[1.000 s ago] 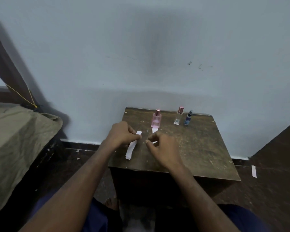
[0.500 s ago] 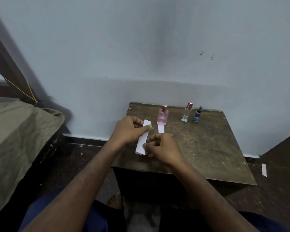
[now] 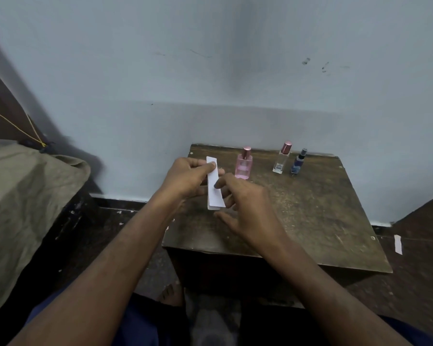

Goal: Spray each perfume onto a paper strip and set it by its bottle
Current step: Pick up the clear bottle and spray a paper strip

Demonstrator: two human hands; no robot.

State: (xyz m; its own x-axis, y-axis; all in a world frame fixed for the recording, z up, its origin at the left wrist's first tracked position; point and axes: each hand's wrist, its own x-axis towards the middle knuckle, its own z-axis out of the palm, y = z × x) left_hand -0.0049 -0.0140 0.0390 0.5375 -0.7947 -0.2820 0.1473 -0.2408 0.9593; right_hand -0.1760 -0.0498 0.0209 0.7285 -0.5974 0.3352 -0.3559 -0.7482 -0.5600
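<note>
Nearest the camera, both bare forearms reach forward over the near edge of a worn, dark wooden table (image 3: 310, 221).

The right hand (image 3: 250, 211) hangs above the table with its fingers loosely spread; its index fingertip touches the face of a small stack of white paper strips (image 3: 215, 188), and its thumb points left below the stack's lower end. It is not closed around anything.

Just left of it, the left hand (image 3: 188, 178) pinches that stack near its upper end between thumb and fingers, holding it nearly upright and off the table. Two layered edges show at the stack's bottom; how many strips it holds cannot be told.

Just beyond the right hand's fingertips stands a pink perfume bottle (image 3: 243, 166) with a rosy metallic cap, upright on the table. Whether a strip lies at its base cannot be told, since the fingers cover that spot.

Farther back and to the right of the right hand, a clear bottle (image 3: 281, 161) with a similar pink cap stands beside a small blue bottle (image 3: 298, 163) with a dark sprayer top, the two close together near the table's far edge by the pale blue wall (image 3: 210, 71).

Well to the right of the right hand, a single white paper strip (image 3: 398, 244) lies on the dark floor.
</note>
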